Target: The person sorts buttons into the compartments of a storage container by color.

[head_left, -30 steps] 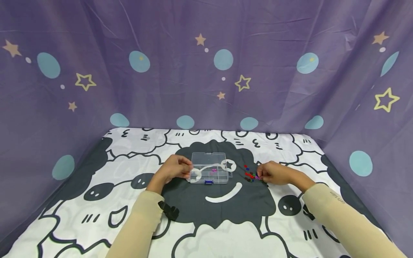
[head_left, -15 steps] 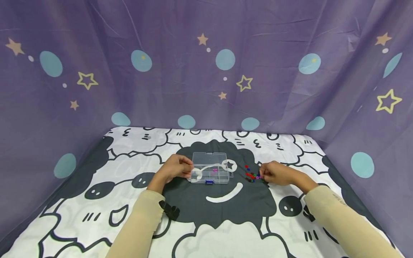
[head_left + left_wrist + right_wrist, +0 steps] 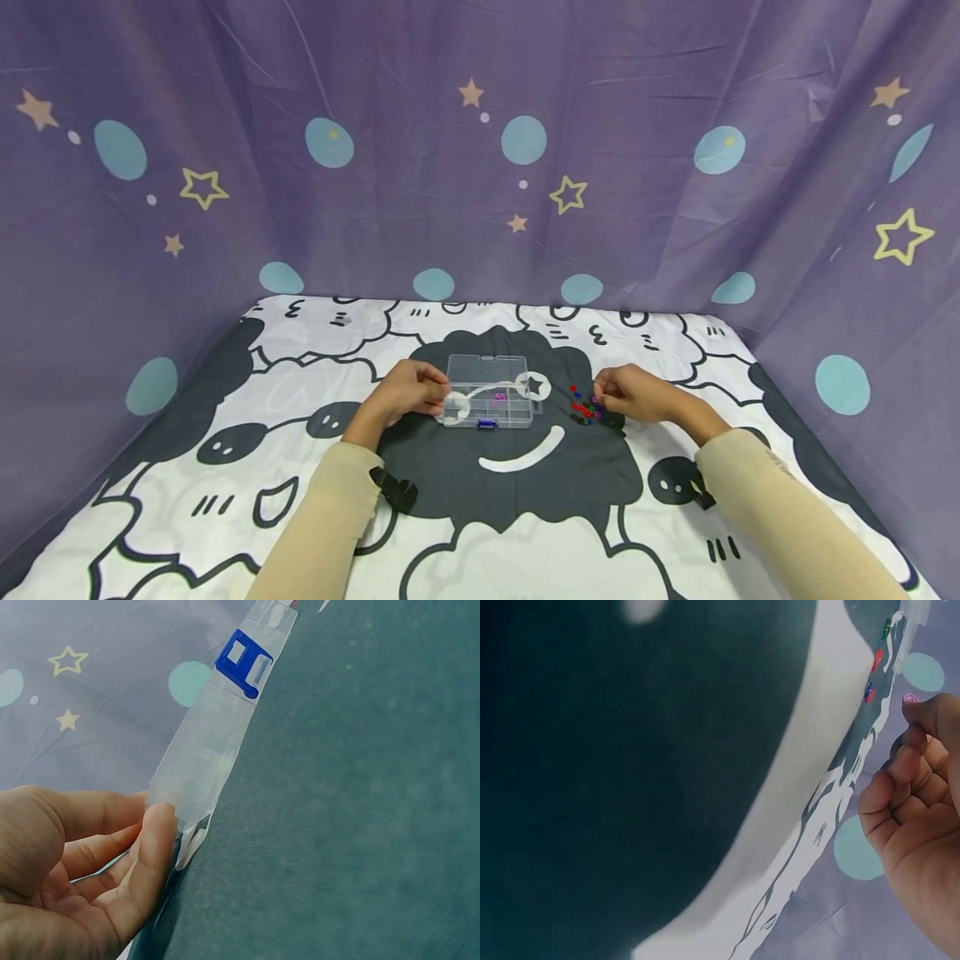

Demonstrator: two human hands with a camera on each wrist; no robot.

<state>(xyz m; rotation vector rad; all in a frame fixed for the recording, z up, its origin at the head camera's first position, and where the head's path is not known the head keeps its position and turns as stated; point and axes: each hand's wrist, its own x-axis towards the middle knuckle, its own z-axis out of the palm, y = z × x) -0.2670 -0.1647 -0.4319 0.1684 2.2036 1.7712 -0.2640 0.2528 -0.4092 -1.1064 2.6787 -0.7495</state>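
A clear plastic compartment box with a blue latch lies with its lid raised at the back. Several small pink beads sit in one of its compartments. My left hand grips the box's left end between thumb and fingers. To the right of the box is a loose pile of small beads, mostly red, with blue, green and dark ones. Just above and beside this pile, my right hand pinches a pink ring-shaped bead at its fingertips.
A cloth printed with cartoon sheep covers the surface, with a dark sheep shape under the box and beads. Purple curtains with stars and blue dots hang behind and at both sides.
My right hand has risen off the right side of the bead pile and shifted slightly left, with a pink bead in its fingertips. The left hand and box stay put.
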